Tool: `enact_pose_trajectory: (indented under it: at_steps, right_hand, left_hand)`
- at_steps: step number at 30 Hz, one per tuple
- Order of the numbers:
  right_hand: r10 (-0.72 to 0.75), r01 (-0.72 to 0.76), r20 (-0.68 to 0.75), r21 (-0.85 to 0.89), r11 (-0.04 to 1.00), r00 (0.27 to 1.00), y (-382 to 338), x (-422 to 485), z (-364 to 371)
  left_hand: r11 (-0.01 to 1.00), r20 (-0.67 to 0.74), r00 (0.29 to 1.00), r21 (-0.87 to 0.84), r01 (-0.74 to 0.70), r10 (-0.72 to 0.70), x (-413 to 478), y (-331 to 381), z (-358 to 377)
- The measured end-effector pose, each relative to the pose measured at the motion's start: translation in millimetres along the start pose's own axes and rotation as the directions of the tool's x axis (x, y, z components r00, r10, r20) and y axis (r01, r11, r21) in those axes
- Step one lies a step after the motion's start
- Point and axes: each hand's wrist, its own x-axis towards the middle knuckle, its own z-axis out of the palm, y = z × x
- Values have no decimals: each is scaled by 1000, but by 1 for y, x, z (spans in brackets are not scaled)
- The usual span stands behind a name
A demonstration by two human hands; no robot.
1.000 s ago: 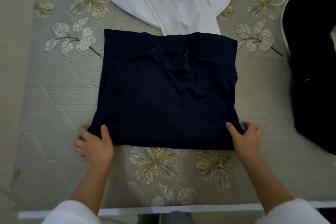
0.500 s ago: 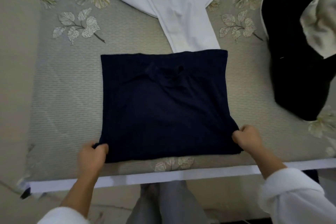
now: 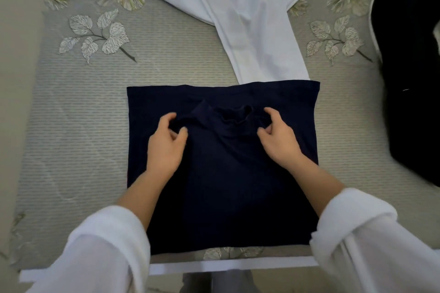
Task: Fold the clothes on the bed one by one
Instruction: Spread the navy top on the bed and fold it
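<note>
A navy garment (image 3: 223, 185), folded into a rough square, lies flat on the bed near its front edge. A bunched wrinkle (image 3: 234, 116) sits in its upper middle. My left hand (image 3: 166, 143) is on the cloth just left of that wrinkle, thumb and curled fingers pinching a ridge of the fabric. To the right of the wrinkle, my right hand (image 3: 278, 137) pinches the cloth the same way. Both forearms cross over the garment's lower half.
A white garment (image 3: 240, 7) is spread at the back, its lower end tucked under the navy garment's far edge. A black garment (image 3: 412, 78) lies heaped at the right. The grey bedspread (image 3: 78, 140) has flower prints, and the bed's white front edge (image 3: 214, 267) runs just below the navy garment.
Both hands let go of the navy garment's near corners and moved up onto its middle, where they now pinch the cloth beside the wrinkle. The garment lies closer to the bed's front edge.
</note>
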Motion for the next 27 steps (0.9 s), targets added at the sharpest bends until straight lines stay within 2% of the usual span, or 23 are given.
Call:
enact_pose_trajectory:
  at_steps: [3,6,8,11,14,16,18,20,21,23,25,27]
  right_hand:
    - [-34,37,29,-82,996,999,0,23,6]
    - [-81,84,32,-124,989,996,8,32,6]
    - [-103,101,-43,-27,994,994,11,34,2]
    - [-123,146,-175,125,981,977,5,38,-5]
    - [-172,204,-214,137,969,962,-2,49,-5]
    - [-174,206,-222,132,969,959,1,59,0]
    - [-183,203,-173,102,974,968,6,63,7]
    - [-287,284,-103,-42,958,952,14,58,16]
    - [-351,339,-82,-133,931,933,19,52,19]
    - [-453,410,-66,-326,852,889,34,39,23]
    - [-511,427,-25,-515,743,860,58,28,20]
    - [-496,394,25,-641,658,868,85,20,13]
  left_hand:
    - [997,116,992,-54,48,-41,28,17,17]
    - [986,116,987,-112,121,-108,39,22,24]
    - [969,61,992,-216,121,-110,39,25,22]
    - [936,-76,996,-350,16,-46,37,32,18]
    - [910,-195,980,-411,-50,-34,43,34,23]
    - [917,-238,971,-394,-62,-36,49,33,32]
    - [962,-244,969,-259,-86,21,50,31,43]
    - [983,-185,966,2,-186,183,41,26,57]
    - [953,-111,956,174,-249,271,33,21,65]
    - [839,45,945,447,-310,325,20,9,77]
    - [777,93,947,550,-307,309,15,0,82]
    - [768,97,953,571,-288,286,16,0,84]
